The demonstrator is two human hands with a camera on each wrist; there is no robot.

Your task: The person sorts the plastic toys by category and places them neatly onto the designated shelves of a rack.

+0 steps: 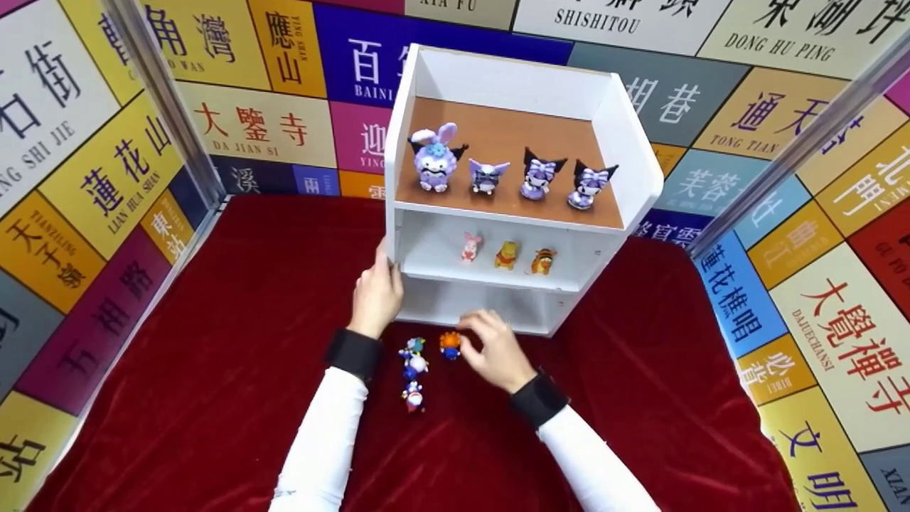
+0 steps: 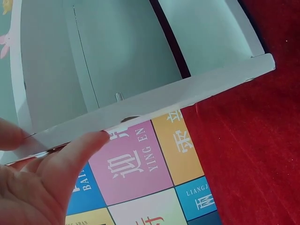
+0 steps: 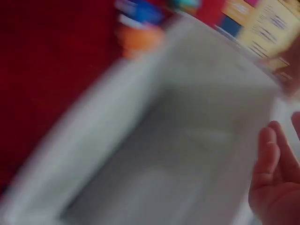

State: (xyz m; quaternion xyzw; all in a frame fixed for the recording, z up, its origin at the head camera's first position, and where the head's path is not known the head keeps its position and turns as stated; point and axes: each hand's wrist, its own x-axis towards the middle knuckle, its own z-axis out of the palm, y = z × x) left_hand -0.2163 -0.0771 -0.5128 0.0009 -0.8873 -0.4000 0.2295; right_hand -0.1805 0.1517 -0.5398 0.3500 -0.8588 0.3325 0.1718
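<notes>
Head view: left hand (image 1: 377, 297) grips white shelf unit (image 1: 637, 153) at its left front edge. Right hand (image 1: 495, 350) relaxed, fingers loosely bent, just beside orange figurine (image 1: 450, 343), which is on red cloth (image 1: 234, 355) near unit's bottom front edge. Blue-and-white figurines (image 1: 416, 364) left of it. Four purple figurines (image 1: 535, 183) near front edge of top board (image 1: 512, 135).

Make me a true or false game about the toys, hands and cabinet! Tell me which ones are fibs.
1. Four figures stand on the brown top board of the cabinet. True.
2. The left hand is holding a toy. False: it grips the cabinet's white side edge.
3. The pink figure stands left of the yellow bear. True.
4. The cloth is green. False: it is dark red.
5. The right hand is near the orange-and-blue figure. True.
</notes>
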